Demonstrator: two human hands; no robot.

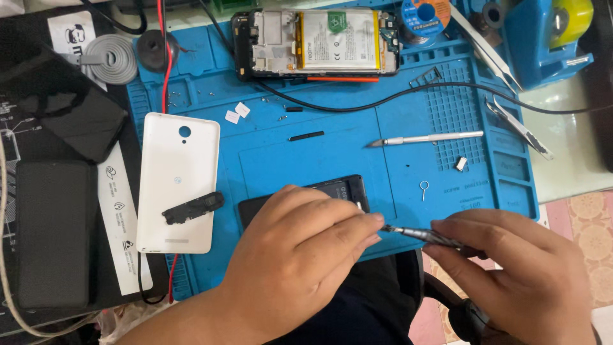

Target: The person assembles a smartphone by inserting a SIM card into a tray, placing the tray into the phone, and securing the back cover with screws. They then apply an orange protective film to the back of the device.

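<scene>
My left hand point(300, 249) lies over a black phone point(338, 189) at the near edge of the blue repair mat point(294, 153); its fingertips pinch the tip of a thin metal screwdriver point(421, 235). My right hand point(511, 268) grips that screwdriver's handle, just off the mat's front right. An opened phone point(316, 43) with its battery showing lies at the mat's far edge. On the left lies a white phone back cover point(179, 166), with a small black plastic part point(191, 208) resting on it.
A craft knife point(424, 138), a SIM pin point(424, 188), tweezers point(517, 124), loose small parts and a black cable point(408, 92) lie on the mat. Black phones and cases point(51, 230) sit left. A blue tool stand point(543, 38) and solder wick spool point(424, 16) are far right.
</scene>
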